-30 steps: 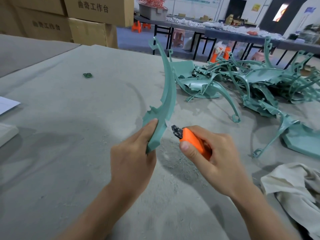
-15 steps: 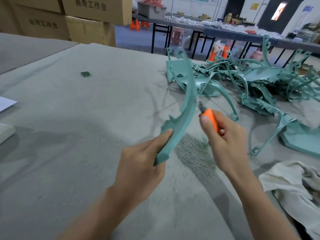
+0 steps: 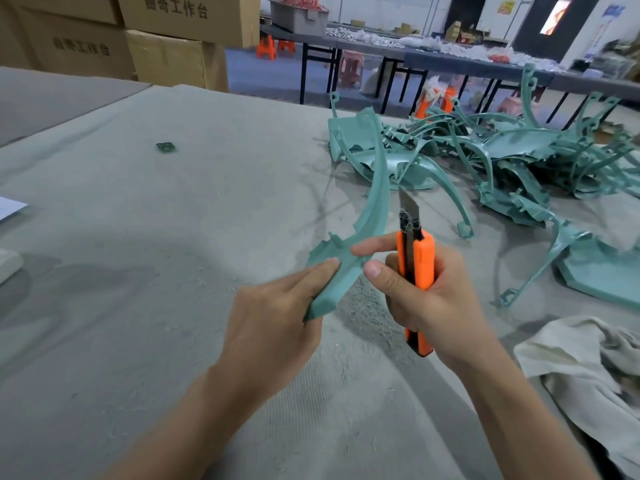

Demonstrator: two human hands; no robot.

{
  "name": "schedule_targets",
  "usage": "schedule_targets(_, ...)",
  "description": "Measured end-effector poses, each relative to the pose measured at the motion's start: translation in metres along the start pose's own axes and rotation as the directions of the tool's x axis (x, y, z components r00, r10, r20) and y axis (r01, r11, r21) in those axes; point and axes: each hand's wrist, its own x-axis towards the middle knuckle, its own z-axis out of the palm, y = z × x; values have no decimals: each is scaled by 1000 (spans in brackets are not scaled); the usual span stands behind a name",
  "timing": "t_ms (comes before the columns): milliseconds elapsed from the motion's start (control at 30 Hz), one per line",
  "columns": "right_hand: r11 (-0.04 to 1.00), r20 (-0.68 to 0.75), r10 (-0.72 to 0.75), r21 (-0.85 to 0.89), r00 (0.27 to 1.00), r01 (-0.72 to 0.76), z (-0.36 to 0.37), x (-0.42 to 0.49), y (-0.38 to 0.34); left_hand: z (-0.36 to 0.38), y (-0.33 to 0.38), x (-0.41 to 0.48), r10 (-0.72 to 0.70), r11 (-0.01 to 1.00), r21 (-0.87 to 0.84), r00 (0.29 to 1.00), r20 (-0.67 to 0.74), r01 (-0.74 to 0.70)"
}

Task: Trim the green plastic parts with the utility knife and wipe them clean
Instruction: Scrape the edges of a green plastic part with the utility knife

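My left hand (image 3: 273, 327) grips the lower end of a long curved green plastic part (image 3: 372, 202), which arcs up and away over the table. My right hand (image 3: 429, 292) holds an orange utility knife (image 3: 415, 261) upright, blade out and pointing up just right of the part. The right index finger and thumb also touch the part near its notched lower section. A pile of green plastic parts (image 3: 502, 161) lies at the back right. A crumpled off-white cloth (image 3: 588, 368) rests at the right edge.
The grey felt-covered table (image 3: 138, 237) carries plastic shavings (image 3: 367, 306) under my hands. A small green scrap (image 3: 165, 147) lies at the left back. Cardboard boxes (image 3: 173, 36) stack behind the table. White paper (image 3: 8, 207) sits at the left edge.
The knife has turned from pointing at the part's edge to standing upright beside it. The part has tilted right and lower, and my right fingers now touch it.
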Motion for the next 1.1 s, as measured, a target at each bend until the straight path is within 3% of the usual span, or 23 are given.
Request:
schedule_targets(267,999,-2,32,15,999,-32,-3,0,2,1,-1,-2,4,1000,-11,999,38,-3)
schedule_targets(433,996,-343,88,55,935,-74,-8,1,5,1,-2,-3,-60,995,-72,997,53,64)
schedule_targets(533,992,-446,128,39,886,-124,-14,3,7,1,-2,-1,-106,994,-42,994,-14,105)
schedule_targets(600,981,-405,83,-127,911,-146,-15,4,8,0,1,1,-139,989,-62,988,-72,135)
schedule_targets(700,919,-219,-45,-392,975,-46,-7,0,5,0,5,3,-159,984,-98,980,-121,148)
schedule_targets(833,875,-89,-129,-479,988,71,7,-6,7,1,10,6,-180,977,-147,968,-174,155)
schedule_targets(1100,761,-104,-175,-645,979,68,10,-5,11,0,9,5,-167,977,-162,970,-174,139)
